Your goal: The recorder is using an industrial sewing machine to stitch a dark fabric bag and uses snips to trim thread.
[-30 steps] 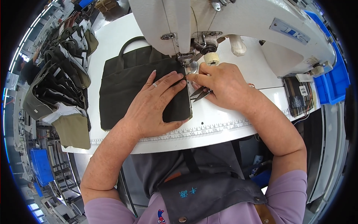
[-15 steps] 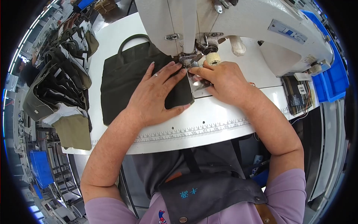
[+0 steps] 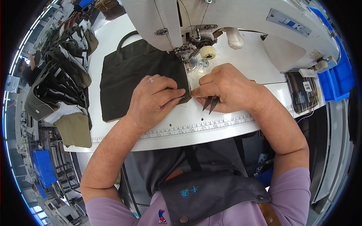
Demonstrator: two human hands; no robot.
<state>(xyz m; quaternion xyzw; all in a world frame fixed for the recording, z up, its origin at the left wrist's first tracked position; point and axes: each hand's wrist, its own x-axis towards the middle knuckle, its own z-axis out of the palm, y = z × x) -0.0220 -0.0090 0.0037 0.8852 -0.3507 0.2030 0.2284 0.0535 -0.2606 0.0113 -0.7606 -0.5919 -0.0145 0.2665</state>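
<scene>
A dark olive fabric bag [image 3: 126, 81] lies flat on the white sewing table, its loop handle [image 3: 120, 47] toward the back. My left hand [image 3: 152, 100] rests over the bag's near right part, thumb and forefinger pinched by its right edge; what they hold is too small to make out. Facing it, my right hand [image 3: 230, 88] has a thumb and finger closed at the same edge. Dark-bladed thread snips [image 3: 212, 104] are held in that hand, blades pointing toward me. The sewing machine's needle area [image 3: 184, 56] stands just beyond the bag's right edge.
The machine head [image 3: 233, 17] arches over the table's back and right. Several stacked dark and olive bag pieces [image 3: 62, 86] lie at the left. A measuring scale [image 3: 177, 132] runs along the front edge. Blue bins [image 3: 335, 84] stand at the right.
Both hands have come from beside the needle toward me, along the bag's right edge. My left hand went from spread flat to a pinch. The snips' blades now show in my right hand.
</scene>
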